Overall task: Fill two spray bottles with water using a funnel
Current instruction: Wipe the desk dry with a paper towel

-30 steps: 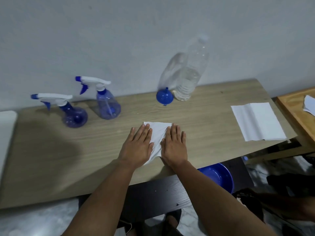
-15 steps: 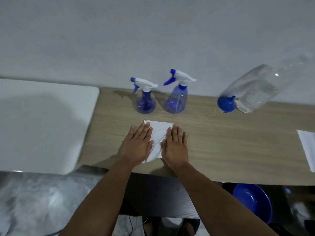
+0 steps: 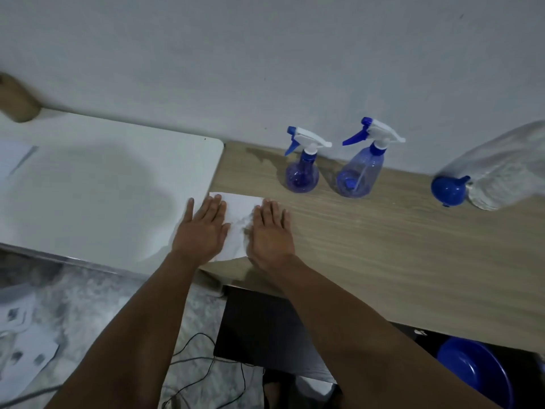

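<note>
Two blue spray bottles with white trigger heads stand by the wall on the wooden table [image 3: 398, 261]: a round one [image 3: 301, 172] and a taller one [image 3: 360, 172] to its right. A blue funnel [image 3: 448, 190] lies further right, beside a large clear water bottle [image 3: 507, 169] that looks blurred. My left hand [image 3: 203, 228] and my right hand [image 3: 269, 231] lie flat, fingers straight, pressing a white paper towel [image 3: 239, 228] at the table's left end, in front of the spray bottles.
A white surface [image 3: 103, 196] adjoins the table on the left. A blue basin [image 3: 477, 376] sits under the table at the lower right. Cables [image 3: 206, 367] trail on the floor below. A wet patch [image 3: 259, 156] shows on the table near the wall.
Both hands have slid the paper towel leftward along the table to its left end, staying flat on it. My view turned left, so bottles and funnel appear further right.
</note>
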`<state>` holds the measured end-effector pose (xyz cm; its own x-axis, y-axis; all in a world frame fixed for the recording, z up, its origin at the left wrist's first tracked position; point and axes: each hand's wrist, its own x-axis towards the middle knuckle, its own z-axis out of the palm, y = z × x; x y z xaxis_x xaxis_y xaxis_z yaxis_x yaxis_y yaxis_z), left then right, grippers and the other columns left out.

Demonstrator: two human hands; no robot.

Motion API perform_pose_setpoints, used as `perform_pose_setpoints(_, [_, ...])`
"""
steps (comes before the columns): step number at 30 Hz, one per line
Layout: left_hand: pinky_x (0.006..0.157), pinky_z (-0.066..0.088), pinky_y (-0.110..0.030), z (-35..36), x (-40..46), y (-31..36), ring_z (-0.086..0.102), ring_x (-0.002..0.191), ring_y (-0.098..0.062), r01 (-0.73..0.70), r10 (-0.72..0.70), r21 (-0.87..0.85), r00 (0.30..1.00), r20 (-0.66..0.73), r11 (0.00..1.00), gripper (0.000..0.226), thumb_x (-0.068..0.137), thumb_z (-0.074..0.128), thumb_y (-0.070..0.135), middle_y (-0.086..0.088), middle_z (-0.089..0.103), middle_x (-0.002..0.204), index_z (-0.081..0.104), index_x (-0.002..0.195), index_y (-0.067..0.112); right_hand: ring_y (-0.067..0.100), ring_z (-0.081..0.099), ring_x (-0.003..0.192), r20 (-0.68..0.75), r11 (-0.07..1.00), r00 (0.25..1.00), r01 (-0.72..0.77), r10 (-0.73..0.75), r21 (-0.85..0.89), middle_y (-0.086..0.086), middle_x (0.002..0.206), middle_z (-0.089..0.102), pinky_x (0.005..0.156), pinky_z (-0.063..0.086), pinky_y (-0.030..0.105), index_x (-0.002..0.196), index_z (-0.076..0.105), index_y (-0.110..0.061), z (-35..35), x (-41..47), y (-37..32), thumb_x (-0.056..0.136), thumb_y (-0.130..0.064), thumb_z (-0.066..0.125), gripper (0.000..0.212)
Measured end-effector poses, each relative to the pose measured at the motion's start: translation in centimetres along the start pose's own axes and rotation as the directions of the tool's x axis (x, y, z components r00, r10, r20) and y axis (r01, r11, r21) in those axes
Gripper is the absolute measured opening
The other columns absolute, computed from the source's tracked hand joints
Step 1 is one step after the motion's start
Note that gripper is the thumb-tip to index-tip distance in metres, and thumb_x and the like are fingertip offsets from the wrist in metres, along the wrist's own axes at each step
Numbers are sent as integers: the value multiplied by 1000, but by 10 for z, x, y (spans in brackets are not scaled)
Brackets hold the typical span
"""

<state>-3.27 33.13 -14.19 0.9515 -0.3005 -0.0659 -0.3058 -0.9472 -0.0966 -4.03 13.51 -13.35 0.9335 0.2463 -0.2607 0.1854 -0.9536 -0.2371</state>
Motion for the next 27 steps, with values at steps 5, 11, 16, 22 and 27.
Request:
perform_pose_setpoints(5, [121,22,-57,-2,-12,-14,26,152,-32,-31,29,-42,999,-35,999,68,104,16,44,-17,28,163,38,152,2,33,-17,161,5,1000,1000,-3,3,-13,15,175,-15,128,-4,60,166,-4,-7,-5,5,-20,111,-36,22,68])
perform_pose_setpoints(11, [122,18,-58,8,-22,-2,27,151,-32,-15,11,-88,999,-46,996,69,104,17,46,-17,30,162,37,153,2,30,-12,163,6,996,997,79,-78,-39,14,176,-7,130,-8,55,168,3,-9,10,0,-6,112,-39,20,65])
perform_pose_setpoints(16, [122,17,-59,15,-52,22,27,152,-31,-6,-4,-130,997,-79,992,66,104,23,45,-18,31,161,37,153,2,31,-7,163,-25,994,994,102,-103,-30,15,176,-2,129,-11,53,167,8,-9,24,-33,8,110,-42,17,67])
perform_pose_setpoints(22, [121,20,-60,14,-82,73,22,153,-32,-35,24,-195,998,-61,980,64,104,26,43,-17,27,163,37,153,2,32,13,162,-61,998,996,61,-63,-32,16,174,18,130,9,58,165,25,-8,37,-96,37,109,-43,18,67])
perform_pose_setpoints(27, [123,15,-58,2,-77,141,16,155,-31,-124,121,-181,992,-27,976,65,104,26,44,-14,22,165,33,155,5,32,21,160,-88,998,995,-53,51,-15,15,172,24,128,17,61,164,28,-8,39,-149,91,109,-43,27,65])
